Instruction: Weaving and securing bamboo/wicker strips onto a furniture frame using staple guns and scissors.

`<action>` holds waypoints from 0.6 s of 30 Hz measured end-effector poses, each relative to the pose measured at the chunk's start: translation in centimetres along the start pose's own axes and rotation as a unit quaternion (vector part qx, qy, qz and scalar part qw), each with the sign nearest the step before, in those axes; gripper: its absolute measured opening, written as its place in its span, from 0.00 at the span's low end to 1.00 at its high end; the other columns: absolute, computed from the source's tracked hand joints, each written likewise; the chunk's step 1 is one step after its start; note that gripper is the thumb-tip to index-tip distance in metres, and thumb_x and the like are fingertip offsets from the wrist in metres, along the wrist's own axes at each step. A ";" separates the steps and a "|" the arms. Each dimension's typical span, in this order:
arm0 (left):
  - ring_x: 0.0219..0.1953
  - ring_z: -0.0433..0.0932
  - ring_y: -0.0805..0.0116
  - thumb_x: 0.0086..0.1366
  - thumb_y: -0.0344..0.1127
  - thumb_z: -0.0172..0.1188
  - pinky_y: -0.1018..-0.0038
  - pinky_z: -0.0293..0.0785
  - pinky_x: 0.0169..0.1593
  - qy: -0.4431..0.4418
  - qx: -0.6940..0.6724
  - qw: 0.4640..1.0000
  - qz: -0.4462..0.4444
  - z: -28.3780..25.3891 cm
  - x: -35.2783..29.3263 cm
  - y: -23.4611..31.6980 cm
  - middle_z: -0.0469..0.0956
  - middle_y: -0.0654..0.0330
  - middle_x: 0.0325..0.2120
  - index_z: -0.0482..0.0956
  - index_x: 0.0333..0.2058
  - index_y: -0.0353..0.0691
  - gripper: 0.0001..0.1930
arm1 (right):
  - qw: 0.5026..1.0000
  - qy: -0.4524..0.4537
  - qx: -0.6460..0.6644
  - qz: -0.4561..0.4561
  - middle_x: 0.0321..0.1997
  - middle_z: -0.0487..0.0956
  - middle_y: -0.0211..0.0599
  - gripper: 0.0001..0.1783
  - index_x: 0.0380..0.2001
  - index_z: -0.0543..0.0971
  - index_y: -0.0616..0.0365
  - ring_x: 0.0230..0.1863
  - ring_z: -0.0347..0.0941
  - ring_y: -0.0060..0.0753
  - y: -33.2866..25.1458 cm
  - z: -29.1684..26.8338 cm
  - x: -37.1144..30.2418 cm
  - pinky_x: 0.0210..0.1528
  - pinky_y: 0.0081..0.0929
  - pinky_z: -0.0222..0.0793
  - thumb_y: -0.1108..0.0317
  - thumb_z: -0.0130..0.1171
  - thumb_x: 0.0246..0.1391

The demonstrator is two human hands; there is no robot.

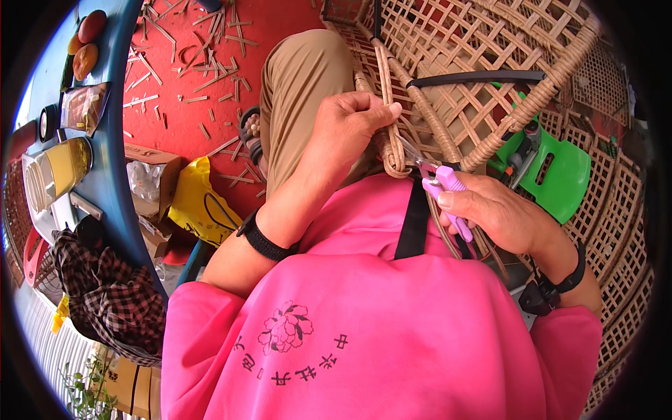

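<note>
A woven rattan piece (490,52) with wrapped cane edges leans over my lap, its lattice open and tan. My left hand (346,126) pinches light cane strips (387,77) running along its edge, thumb and fingers closed on them. Just below those fingers the strips curl into a rounded looped end (397,166). In my right hand (500,210) is a pair of purple-handled snips (448,183), gripped by the handles. The metal jaws point left, right beside the looped end; whether they touch a strip I cannot tell. Loose strip ends hang below the snips.
A blue table (115,157) at the left holds fruit (85,61), a jar of yellow liquid (59,170) and a checked cloth (105,294). Cane offcuts (210,66) litter the red floor. A yellow bag (199,199) lies near a cardboard box (157,175). Green plastic (560,178) and woven panels (616,231) are at right.
</note>
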State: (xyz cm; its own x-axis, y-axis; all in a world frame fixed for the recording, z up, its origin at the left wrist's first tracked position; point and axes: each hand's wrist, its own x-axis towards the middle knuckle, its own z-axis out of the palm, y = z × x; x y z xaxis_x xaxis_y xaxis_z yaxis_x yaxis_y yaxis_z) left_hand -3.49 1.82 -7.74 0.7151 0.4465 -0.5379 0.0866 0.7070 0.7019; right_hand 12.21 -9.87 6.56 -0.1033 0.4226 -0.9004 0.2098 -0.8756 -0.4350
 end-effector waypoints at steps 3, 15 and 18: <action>0.27 0.70 0.82 0.64 0.33 0.63 0.82 0.65 0.34 0.002 -0.010 1.000 -0.003 0.1 0.1 -0.1 0.77 0.69 0.23 0.80 0.27 0.36 0.08 | 0.999 0.003 -0.054 0.003 0.26 0.70 0.34 0.26 0.28 0.71 0.63 0.28 0.66 0.29 -0.4 -0.2 0.1 0.36 0.29 0.64 0.46 0.49 0.61; 0.26 0.69 0.83 0.63 0.34 0.64 0.82 0.64 0.32 0.035 0.053 0.997 0.033 0.3 0.2 -0.1 0.76 0.70 0.23 0.79 0.26 0.37 0.08 | 0.979 0.040 -0.198 -0.018 0.26 0.75 0.47 0.26 0.32 0.73 0.67 0.31 0.72 0.43 -0.6 0.2 0.6 0.38 0.40 0.66 0.48 0.56 0.55; 0.25 0.69 0.83 0.64 0.37 0.62 0.83 0.63 0.32 0.041 0.025 0.998 0.030 0.3 0.3 -0.2 0.76 0.70 0.23 0.81 0.28 0.38 0.09 | 0.970 0.076 -0.231 -0.025 0.25 0.74 0.46 0.24 0.32 0.73 0.67 0.30 0.72 0.40 -0.1 0.6 0.9 0.38 0.38 0.66 0.51 0.58 0.54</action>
State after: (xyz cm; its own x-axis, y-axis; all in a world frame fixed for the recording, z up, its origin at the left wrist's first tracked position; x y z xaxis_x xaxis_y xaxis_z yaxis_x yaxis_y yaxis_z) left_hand -3.07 1.66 -7.87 0.6612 0.5313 -0.5297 0.0815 0.6510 0.7547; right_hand 11.50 -9.57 5.76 0.0138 0.5218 -0.8530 0.6258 -0.6698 -0.3996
